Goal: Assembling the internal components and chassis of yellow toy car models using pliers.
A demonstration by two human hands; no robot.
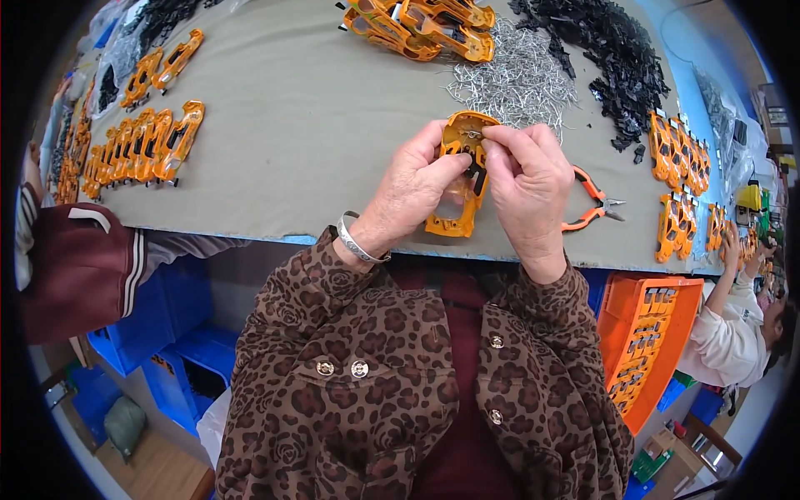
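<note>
My left hand (412, 185) is wrapped round the side of an orange plastic shell (451, 227), its thumb pressing on black parts in the middle. The shell looks like a toy car body and stands lengthwise in front of me, its inside facing up. At its far end my right hand (528, 171) pinches a small silvery wire piece (472, 134) between thumb and forefinger, over the shell. Just beyond lies a heap of thin metal wire pieces (521, 83). Orange-handled pliers (593, 200) rest open-jawed to the right of my right hand.
A pile of orange shells (417, 29) lies at the far side. Small black parts (612, 62) are heaped at the far right. Rows of orange shells stand at left (146, 143) and right (679, 154). An orange crate (696, 304) sits below the table edge, near a seated person (733, 333).
</note>
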